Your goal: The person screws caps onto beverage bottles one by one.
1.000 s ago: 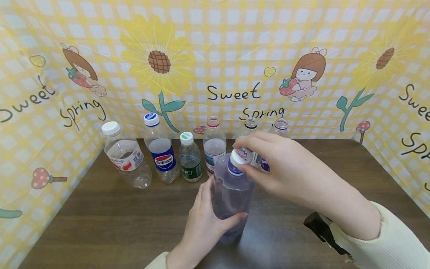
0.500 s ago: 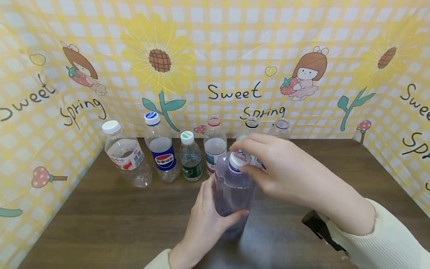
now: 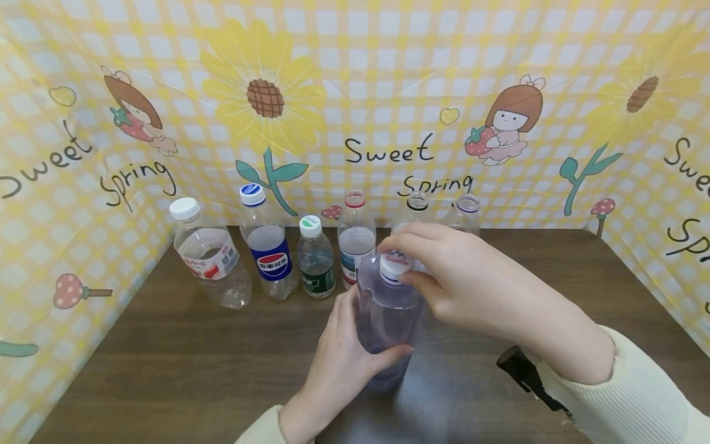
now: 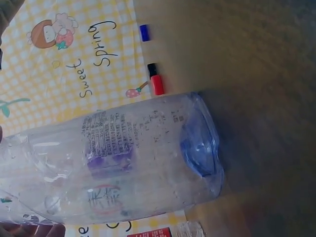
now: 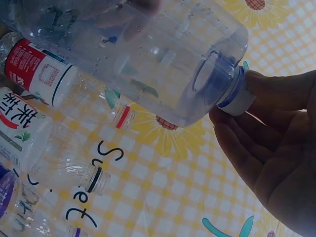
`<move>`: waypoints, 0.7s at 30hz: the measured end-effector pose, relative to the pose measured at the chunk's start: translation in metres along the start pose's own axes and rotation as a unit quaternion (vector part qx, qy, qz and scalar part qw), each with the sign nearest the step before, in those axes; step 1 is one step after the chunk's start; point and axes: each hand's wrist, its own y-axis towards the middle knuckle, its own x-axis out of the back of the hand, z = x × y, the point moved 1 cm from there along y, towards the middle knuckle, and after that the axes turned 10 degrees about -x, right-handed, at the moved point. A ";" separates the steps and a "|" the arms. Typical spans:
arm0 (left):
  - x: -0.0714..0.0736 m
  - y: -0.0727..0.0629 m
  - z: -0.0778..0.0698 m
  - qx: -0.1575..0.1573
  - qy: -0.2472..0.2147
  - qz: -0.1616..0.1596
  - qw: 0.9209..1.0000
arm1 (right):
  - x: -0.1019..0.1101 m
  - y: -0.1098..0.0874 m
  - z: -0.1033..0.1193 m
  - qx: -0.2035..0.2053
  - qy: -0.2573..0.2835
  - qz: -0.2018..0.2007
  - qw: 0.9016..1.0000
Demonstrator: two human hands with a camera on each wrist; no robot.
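Note:
A large clear plastic bottle (image 3: 388,324) with a bluish tint stands at the front middle of the table. My left hand (image 3: 346,364) grips its body from the left side, thumb across the front. A white bottle cap (image 3: 395,269) with a red and blue logo sits at the bottle's mouth, above a blue neck ring. The thumb and fingers of my right hand (image 3: 466,271) pinch this cap, as the right wrist view also shows. In the left wrist view, the bottle's body (image 4: 158,148) fills the middle, and only fingertips of my left hand appear.
Behind stand three capped bottles: white-capped (image 3: 213,262), blue-labelled (image 3: 270,253) and small green-labelled (image 3: 317,271). Uncapped bottles with red (image 3: 355,240), black (image 3: 417,203) and purple (image 3: 468,206) neck rings stand right. Blue (image 4: 144,32), black (image 4: 152,69) and red (image 4: 157,85) caps lie beyond.
My right hand has shifted slightly left and down with the cap, whose logo has turned to sit more level. The cap now sits lower at the bottle's mouth. My left hand keeps its grip.

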 end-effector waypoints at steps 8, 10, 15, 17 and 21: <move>-0.001 0.000 0.003 0.034 -0.041 0.031 0.998 | -0.002 0.001 0.000 -0.024 0.015 -0.004 1.000; -0.002 -0.001 0.003 0.043 -0.050 0.038 0.997 | -0.002 0.002 0.000 -0.025 0.014 -0.007 1.000; -0.002 -0.001 0.003 0.044 -0.053 0.042 0.997 | -0.002 0.003 0.000 -0.023 -0.002 -0.016 1.000; -0.002 -0.001 0.003 0.043 -0.052 0.043 0.997 | -0.003 0.004 -0.001 -0.025 -0.001 -0.019 1.000; -0.002 -0.002 0.003 0.048 -0.048 0.044 0.997 | -0.004 0.005 -0.001 -0.042 0.004 -0.017 0.999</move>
